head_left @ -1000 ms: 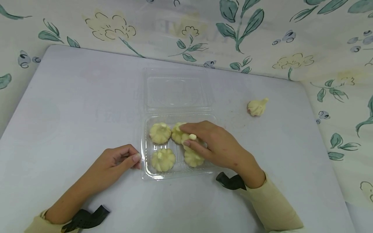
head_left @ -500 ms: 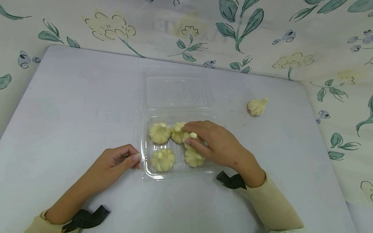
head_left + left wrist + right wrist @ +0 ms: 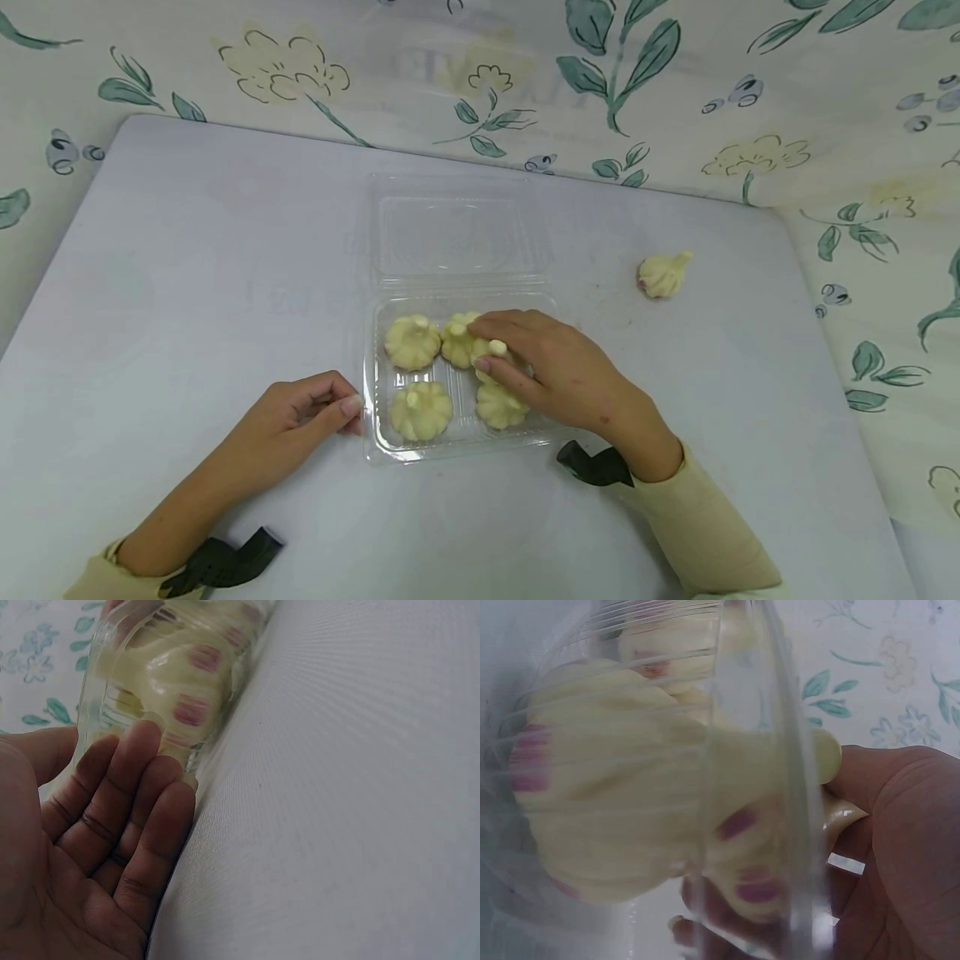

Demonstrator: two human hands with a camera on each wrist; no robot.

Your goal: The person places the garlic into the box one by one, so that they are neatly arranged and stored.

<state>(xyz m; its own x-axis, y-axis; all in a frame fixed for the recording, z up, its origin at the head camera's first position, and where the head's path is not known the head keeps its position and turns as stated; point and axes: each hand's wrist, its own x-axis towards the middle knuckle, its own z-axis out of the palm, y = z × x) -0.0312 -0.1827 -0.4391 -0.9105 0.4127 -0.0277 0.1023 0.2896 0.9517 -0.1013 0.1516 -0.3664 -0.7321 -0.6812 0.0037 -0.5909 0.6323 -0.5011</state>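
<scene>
A clear plastic container [image 3: 465, 454] lies unfolded on the table, with several pale yellow garlic bulbs inside. Thumb and fingers of my left hand [image 3: 311, 417] pinch its left rim; the left wrist view shows this hand [image 3: 112, 825] right at the container wall. My right hand [image 3: 558, 367] reaches in from the right and holds a garlic bulb [image 3: 491, 358] between thumb and fingers, its stem pointing up. That bulb overlaps the front right bulb [image 3: 501, 407] and the back one [image 3: 459, 340]. Two more bulbs, back left [image 3: 412, 342] and front left [image 3: 421, 412], sit apart. Purple patches show on the bulbs [image 3: 615, 780].
Another garlic bulb [image 3: 662, 275] lies on the white table [image 3: 187, 292] at the right, beyond the right hand. The container's clear lid [image 3: 459, 242] lies folded back behind its base. A floral cloth [image 3: 420, 83] rises behind the table.
The right hand and its garlic bulb have shifted very slightly to the right. The left hand stays at the container's rim.
</scene>
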